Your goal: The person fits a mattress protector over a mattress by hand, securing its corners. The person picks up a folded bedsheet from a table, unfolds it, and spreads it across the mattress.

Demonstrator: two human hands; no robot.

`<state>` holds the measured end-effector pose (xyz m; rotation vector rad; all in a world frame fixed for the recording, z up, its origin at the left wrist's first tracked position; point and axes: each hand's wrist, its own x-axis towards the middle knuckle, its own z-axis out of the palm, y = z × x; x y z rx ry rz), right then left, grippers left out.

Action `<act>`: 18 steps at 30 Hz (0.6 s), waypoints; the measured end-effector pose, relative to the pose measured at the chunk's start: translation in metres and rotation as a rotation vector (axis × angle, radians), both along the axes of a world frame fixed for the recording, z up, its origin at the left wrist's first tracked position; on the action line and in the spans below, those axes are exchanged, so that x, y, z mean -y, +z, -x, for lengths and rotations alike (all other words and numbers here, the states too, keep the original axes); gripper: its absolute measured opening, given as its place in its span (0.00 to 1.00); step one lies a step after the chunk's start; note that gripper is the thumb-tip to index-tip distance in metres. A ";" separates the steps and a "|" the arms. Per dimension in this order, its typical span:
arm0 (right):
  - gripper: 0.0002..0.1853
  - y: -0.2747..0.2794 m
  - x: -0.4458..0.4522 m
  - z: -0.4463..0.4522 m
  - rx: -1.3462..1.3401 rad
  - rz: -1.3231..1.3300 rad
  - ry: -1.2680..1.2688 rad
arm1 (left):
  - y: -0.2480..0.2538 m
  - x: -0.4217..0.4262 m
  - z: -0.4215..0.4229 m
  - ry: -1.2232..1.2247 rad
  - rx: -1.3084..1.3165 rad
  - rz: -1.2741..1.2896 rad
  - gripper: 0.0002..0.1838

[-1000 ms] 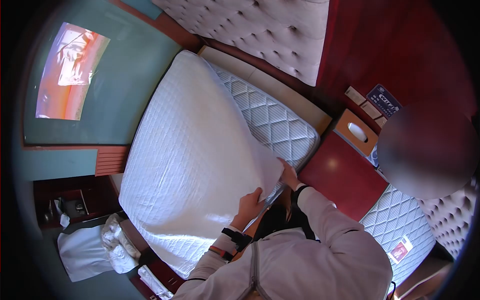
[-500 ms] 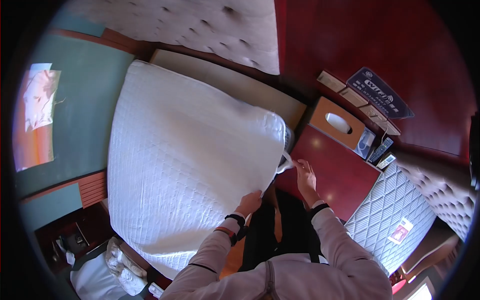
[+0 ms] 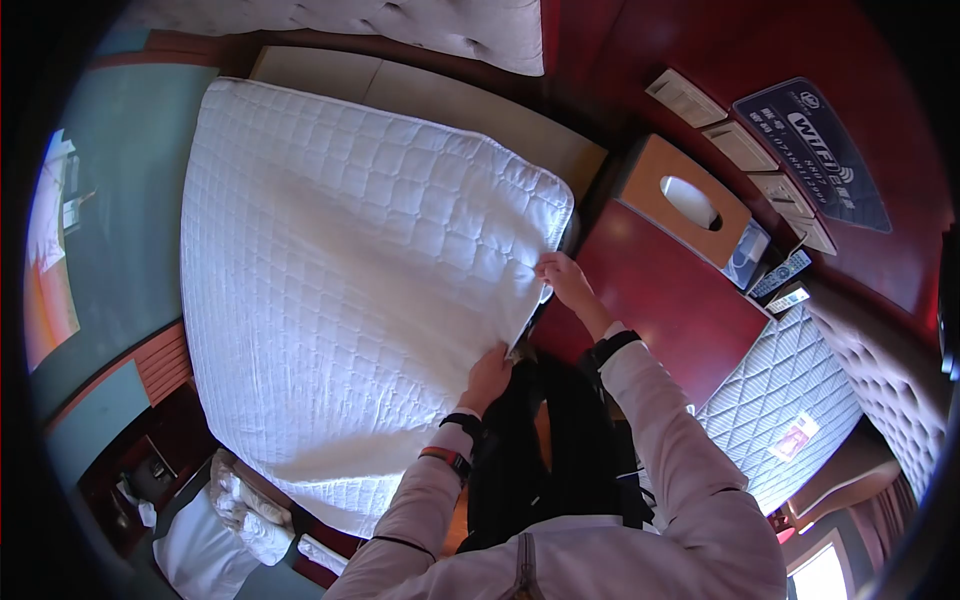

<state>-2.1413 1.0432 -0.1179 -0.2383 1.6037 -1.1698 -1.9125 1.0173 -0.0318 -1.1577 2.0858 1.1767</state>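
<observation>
A white quilted mattress pad (image 3: pixel 340 260) covers the bed, with wrinkles running from its near edge. My left hand (image 3: pixel 488 380) is closed on the pad's near edge, fingertips partly hidden by the fabric. Farther along the same side, close to the pad's upper right corner, my right hand (image 3: pixel 567 282) pinches the edge between thumb and fingers. A dark strip of the mattress below shows just beyond the right hand. Between the bed and the red nightstand (image 3: pixel 660 290) are my legs in dark trousers.
On the nightstand stand a brown tissue box (image 3: pixel 685 195) and remote controls (image 3: pixel 780 274). A WiFi sign (image 3: pixel 815 150) hangs on the red wall above switch plates (image 3: pixel 740 146). To the right lies a second, bare mattress (image 3: pixel 775 385). Crumpled white linen (image 3: pixel 250 515) lies at lower left.
My right hand has moved up and left from the loose white strap at the corner to the pad's edge. The left hand still grips the edge. The camera view has shifted.
</observation>
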 end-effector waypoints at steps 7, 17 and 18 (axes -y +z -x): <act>0.33 0.009 0.042 0.008 -0.686 -0.090 -0.365 | 0.001 0.008 -0.010 -0.171 -0.005 -0.121 0.09; 0.11 0.079 0.057 -0.020 -0.212 0.357 0.200 | -0.060 0.003 -0.041 -0.258 0.157 -0.162 0.10; 0.10 0.059 0.053 -0.036 -0.218 0.402 0.272 | -0.056 0.011 -0.039 -0.198 0.097 -0.249 0.09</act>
